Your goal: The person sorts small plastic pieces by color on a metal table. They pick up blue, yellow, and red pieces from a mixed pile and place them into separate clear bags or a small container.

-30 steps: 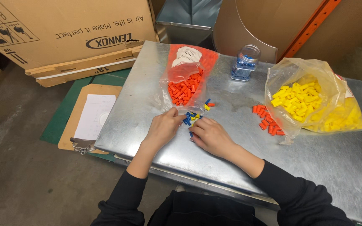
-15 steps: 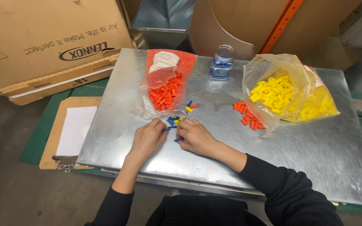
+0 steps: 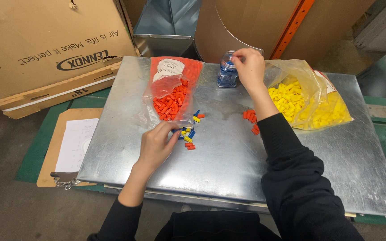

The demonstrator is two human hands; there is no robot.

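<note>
- The left hand (image 3: 156,145) is resting on the metal table (image 3: 228,165), its fingers curled narrow, with the fingertips touching the near edge of a small mixed pile of blue, yellow and orange connectors (image 3: 188,134); I cannot tell whether any piece is pinched.
- The right hand (image 3: 249,67) is reaching across to the far side of the table, fingertips pinched together at the mouth of a clear jar (image 3: 227,73) holding blue pieces; what sits between the fingers is too small to tell.
- A clear bag of orange connectors (image 3: 171,91) is lying just beyond the mixed pile.
- A bag of yellow connectors (image 3: 311,100) is sitting to the right of the arm.
- A little heap of loose orange pieces (image 3: 251,119) is lying beside the right forearm.
- A clipboard with paper (image 3: 70,147) is lying left of the table.
</note>
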